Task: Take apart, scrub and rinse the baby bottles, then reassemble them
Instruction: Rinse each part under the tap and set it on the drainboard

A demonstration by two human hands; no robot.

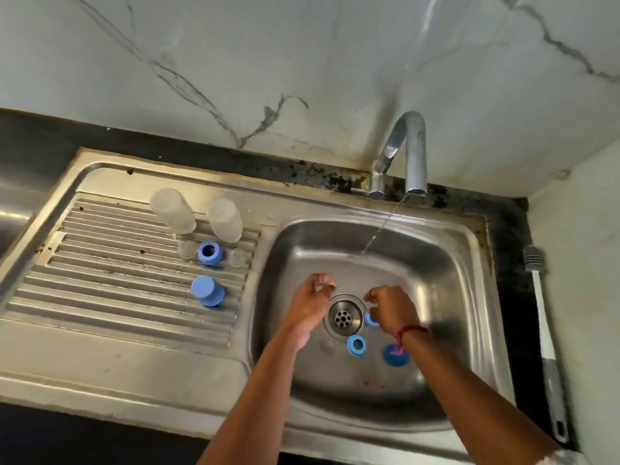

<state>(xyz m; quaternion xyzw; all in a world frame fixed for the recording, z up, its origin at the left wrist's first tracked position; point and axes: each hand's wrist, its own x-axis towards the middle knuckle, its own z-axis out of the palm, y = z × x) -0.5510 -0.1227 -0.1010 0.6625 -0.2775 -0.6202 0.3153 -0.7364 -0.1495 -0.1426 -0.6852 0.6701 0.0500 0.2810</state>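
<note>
The left hand hangs just left of the drain with its fingers curled in, and something pale and clear seems to sit at its fingertips. The right hand hangs just right of the drain, curled much the same. Blur hides whether either hand really pinches a part, so I cannot tell.

This looks like the rinsing of the small parts, with reassembly not yet begun. One blue ring lies just right of the drain under the right hand. A second ring lies on the near side of the drain, and a blue cap lies further right of that.

Well left of the drain, on the draining board, two clear bottles stand upside down. With them are a third ring, another cap and two clear teats.

The next move likely calls for lifting a part back to the water stream. It is thin and slanted (hardly a flow) and lands well behind the drain, below the tap. Nothing blocks that reach. The brush lies far right of the drain, on the counter.
</note>
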